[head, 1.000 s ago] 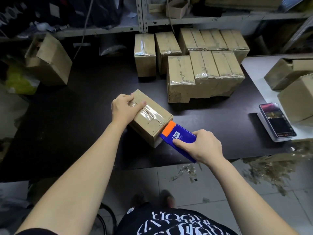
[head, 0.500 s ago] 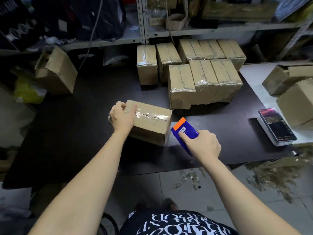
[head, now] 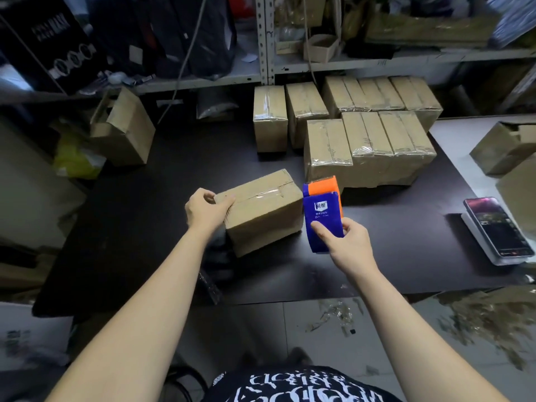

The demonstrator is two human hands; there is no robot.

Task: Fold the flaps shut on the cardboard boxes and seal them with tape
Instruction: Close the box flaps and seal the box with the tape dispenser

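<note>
Taped brown box (head: 262, 208), blue-orange dispenser (head: 322, 216) beside

1 lit phone (head: 497, 227) on white base (head: 480, 242) | yellow bag (head: 75, 158) beside table (head: 174, 175) left edge | scraps (head: 478, 323) on floor

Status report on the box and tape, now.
Left hand grips box at left end. Right hand holds tape dispenser beside box, right end. Tape strip on top seam. Sealed boxes behind, clear of it.
</note>
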